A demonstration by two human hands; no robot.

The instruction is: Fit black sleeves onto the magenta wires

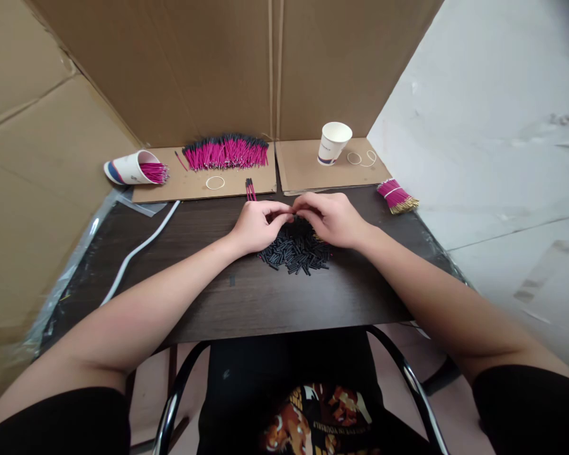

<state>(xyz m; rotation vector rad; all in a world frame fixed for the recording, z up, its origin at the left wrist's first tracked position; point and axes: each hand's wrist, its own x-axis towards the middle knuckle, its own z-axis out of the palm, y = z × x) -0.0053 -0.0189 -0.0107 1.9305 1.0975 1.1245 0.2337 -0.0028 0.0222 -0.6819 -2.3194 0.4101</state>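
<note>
My left hand [260,224] and my right hand [330,218] meet fingertip to fingertip over a heap of small black tubes [294,253] in the middle of the dark table [208,284]. Both hands are closed in a pinch around something tiny that I cannot make out. A few pink wires with black ends [250,189] lie just beyond my left hand. A long row of pink wires [226,152] rests on the cardboard sheet [189,183] at the back.
A tipped paper cup [130,169] at the back left holds pink wires. An upright paper cup [332,143] stands back right beside rubber bands [361,158]. A banded pink bundle [397,196] lies at the right edge. A white cable [137,249] crosses the left side. Cardboard walls surround the table.
</note>
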